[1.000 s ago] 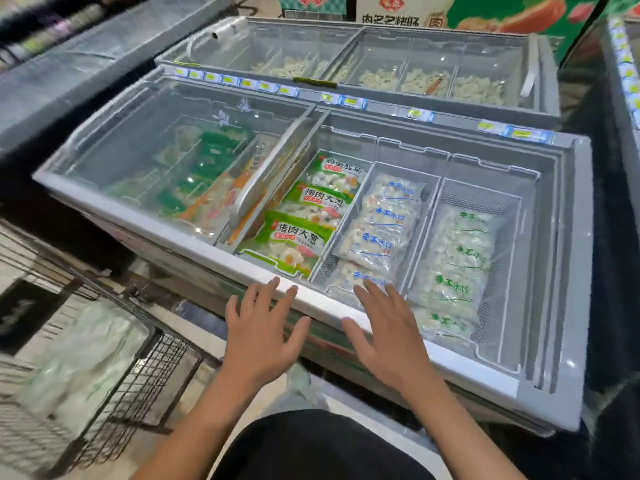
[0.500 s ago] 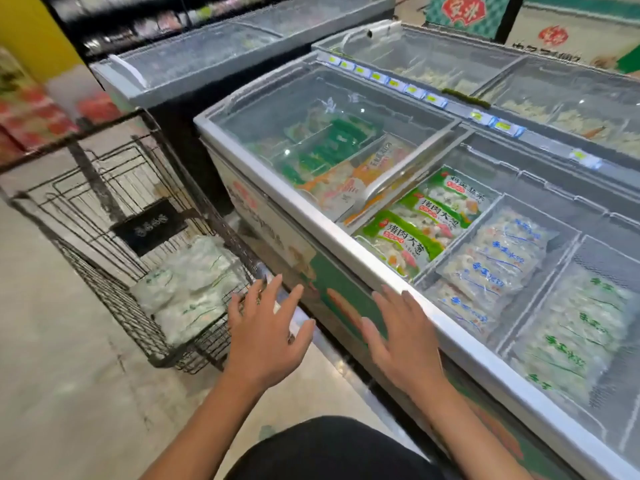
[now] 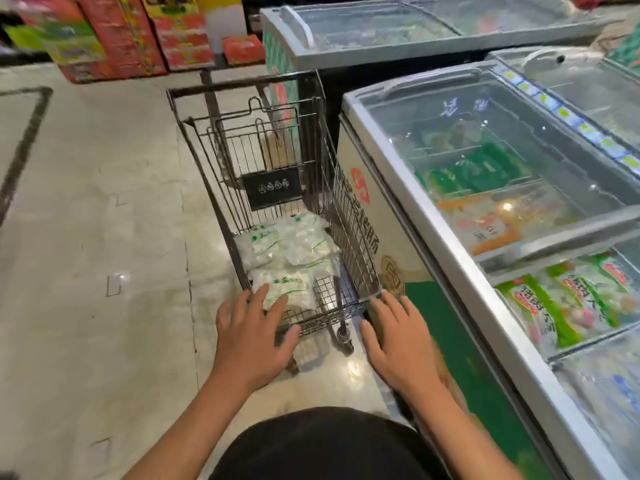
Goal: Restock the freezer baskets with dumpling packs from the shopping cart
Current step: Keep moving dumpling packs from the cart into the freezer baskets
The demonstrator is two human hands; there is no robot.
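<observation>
A: Status of the hands?

B: Left hand (image 3: 251,336) and right hand (image 3: 398,336) are both spread flat with fingers straight; nothing is held. Both are poised over the near end of the shopping cart (image 3: 349,216), which is parked just beside the freezer (image 3: 408,188).

A: Where are the packs?

B: The dumpling packs (image 3: 287,254) lie in a loose pile on the cart floor, clear bags with green print. An exact count cannot be made.

A: Risks?

B: A grab through the narrow wire frame could be snagged on the cart's near rim. The bags look slick and floppy, so a one-handed pinch could be lost and a pack dropped on the floor. The cart is on wheels; it could be pushed away if the rim is leaned on.

A: Freezer contents?

B: Green-labelled bags (image 3: 557,306) are seen in an open basket at the right. Green and orange packs are visible under the closed glass lid (image 3: 519,150) further back. The baskets matching the cart's packs are cut off at the lower right, blurred; their fill level cannot be judged.
</observation>
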